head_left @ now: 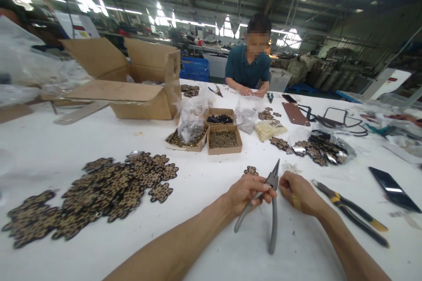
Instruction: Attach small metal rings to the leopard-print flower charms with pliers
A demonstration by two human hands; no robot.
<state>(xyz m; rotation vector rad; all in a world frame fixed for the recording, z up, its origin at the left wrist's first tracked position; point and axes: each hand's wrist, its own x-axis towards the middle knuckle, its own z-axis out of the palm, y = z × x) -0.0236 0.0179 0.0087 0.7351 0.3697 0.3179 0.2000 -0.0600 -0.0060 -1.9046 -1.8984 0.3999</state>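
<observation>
My left hand is closed around grey needle-nose pliers, their jaws pointing away from me and their handles spread toward me. Just to the right, my right hand is curled with thumb and fingers together. Whatever those fingertips may pinch is too small to make out. Beyond the right hand lies a scatter of small pale rings. A leopard-print flower-shaped piece rests on the white table behind my left hand. To the left spreads a large pile of similar leopard-print pieces.
Yellow-and-black pliers and a phone lie right. Small boxes of metal bits stand mid-table, near an open carton. Bagged leopard-print pieces lie right of centre. Across the table a person leans over their hands.
</observation>
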